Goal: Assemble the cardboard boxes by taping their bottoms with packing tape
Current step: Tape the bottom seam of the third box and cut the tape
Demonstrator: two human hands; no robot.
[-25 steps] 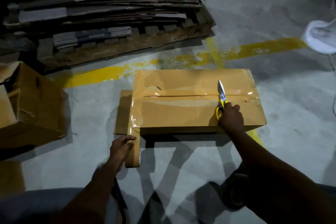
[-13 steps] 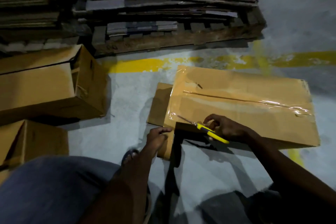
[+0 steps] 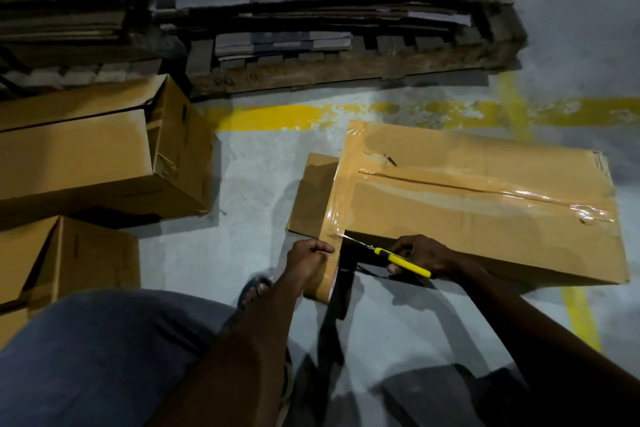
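box (image 3: 485, 218): bottom-up on floor (image 3: 242, 184), probably light, stiff | tape (image 3: 332, 211): thin, sticky, taut at near-left corner | left hand (image 3: 308, 258) grip: holds tape roll (image 3: 318, 284) | right hand (image 3: 420, 255) grip: holds scissors (image 3: 403, 262) at tape

Dim grey concrete floor (image 3: 242, 184), yellow line (image 3: 273, 116), wooden pallet (image 3: 346, 69).
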